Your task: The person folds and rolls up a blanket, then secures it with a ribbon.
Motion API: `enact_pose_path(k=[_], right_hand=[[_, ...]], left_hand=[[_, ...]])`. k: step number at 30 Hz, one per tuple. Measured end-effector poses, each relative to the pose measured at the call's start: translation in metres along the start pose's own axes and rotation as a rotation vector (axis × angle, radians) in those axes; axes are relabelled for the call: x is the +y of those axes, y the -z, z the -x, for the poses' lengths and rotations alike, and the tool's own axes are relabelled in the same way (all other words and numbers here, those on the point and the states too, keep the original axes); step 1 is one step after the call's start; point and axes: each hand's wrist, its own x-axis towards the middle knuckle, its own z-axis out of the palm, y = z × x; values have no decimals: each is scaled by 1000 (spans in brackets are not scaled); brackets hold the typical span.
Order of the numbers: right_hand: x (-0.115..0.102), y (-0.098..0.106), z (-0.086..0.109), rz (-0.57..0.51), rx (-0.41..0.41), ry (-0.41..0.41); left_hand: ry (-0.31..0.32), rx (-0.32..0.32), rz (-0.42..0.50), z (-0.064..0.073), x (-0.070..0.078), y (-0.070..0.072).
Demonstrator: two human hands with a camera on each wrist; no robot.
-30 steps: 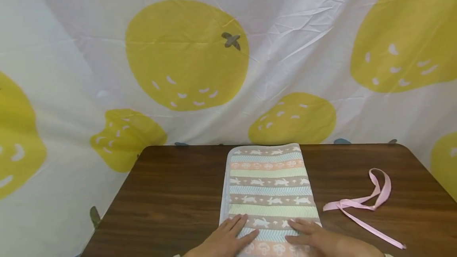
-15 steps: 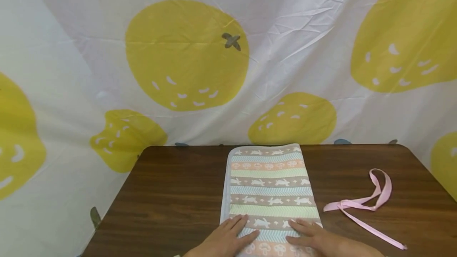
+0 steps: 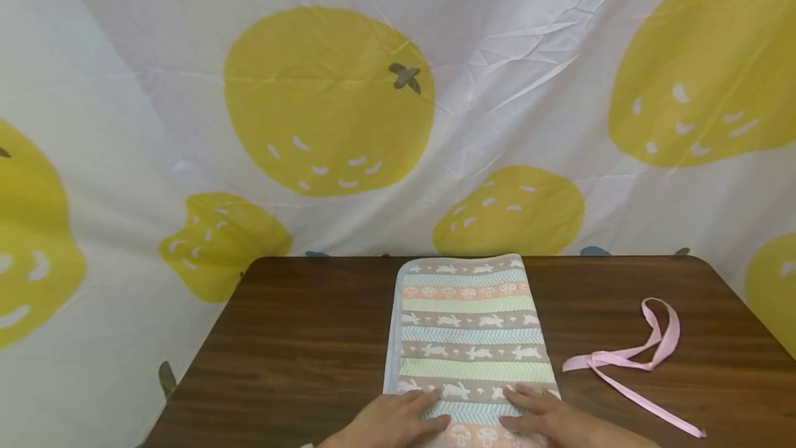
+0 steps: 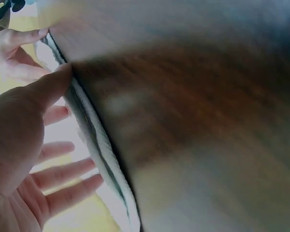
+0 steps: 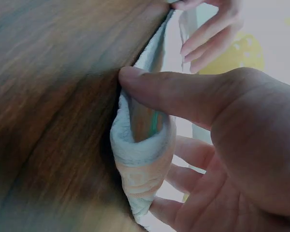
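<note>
A folded cloth (image 3: pixel 472 337), striped in pastel colours with white rabbits and mushrooms, lies flat on the dark wooden table. Across its near left part rests my left hand (image 3: pixel 392 420), fingers on the fabric. My right hand (image 3: pixel 553 417) rests opposite, on the near right part. Both wrist views look along the near edge of the cloth (image 4: pixel 104 150), where its layers show. There the left thumb touches the edge. In the right wrist view the right thumb crosses the open fold of the cloth (image 5: pixel 142 174), its straight fingers against the printed side.
A pink ribbon (image 3: pixel 647 403), loosely looped, lies on the table (image 3: pixel 292 351) to the right of the cloth. Behind the table hangs a white curtain (image 3: pixel 485 102) with large yellow fruit prints.
My left fingers have drawn back slightly toward me on the cloth. The right hand stays almost where it was. The head view has tilted a little; cloth and ribbon keep their places.
</note>
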Motion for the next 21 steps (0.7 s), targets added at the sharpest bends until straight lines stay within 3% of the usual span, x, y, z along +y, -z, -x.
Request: enact_pose_path(k=[5,8,15,21], right_hand=[[-9,6,-6,251,70,117],[-15,7,-9,344,90,171],[-22,4,-11,465,106,213],[-21,3,-10,427,111,231]], left_hand=[[-126,28,-79,-6,5,2],[-159,26,-104,-9,9,2],[-184,14,-136,-11,11,2],[-169,40,-60,-11,9,3]])
